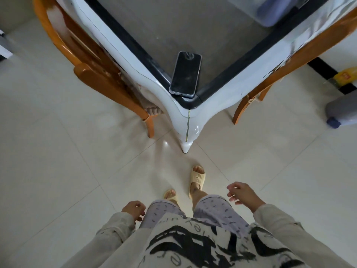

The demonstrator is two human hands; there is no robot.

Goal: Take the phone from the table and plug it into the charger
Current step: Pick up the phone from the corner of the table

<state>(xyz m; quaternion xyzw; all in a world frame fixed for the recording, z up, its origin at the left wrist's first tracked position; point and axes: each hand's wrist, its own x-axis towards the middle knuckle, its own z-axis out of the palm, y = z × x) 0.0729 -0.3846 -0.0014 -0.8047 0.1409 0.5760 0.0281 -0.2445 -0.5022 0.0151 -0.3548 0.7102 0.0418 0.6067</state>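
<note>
A black phone (185, 74) lies face up on the near corner of the table (222, 45), its lower end right at the corner edge. The table has a grey glass top, a black border and a white frame with a curved leg. My left hand (134, 209) hangs low beside my left thigh, fingers loosely curled and holding nothing. My right hand (241, 194) is low on the right, fingers apart and empty. Both hands are well short of the phone. No charger is in view.
Orange wooden chairs stand at the table's left (92, 78) and right (270, 78) sides. A grey container with a blue cap (342, 113) lies on the floor at right, a yellow bottle (345, 76) behind it. Pale floor tiles surround my sandalled feet.
</note>
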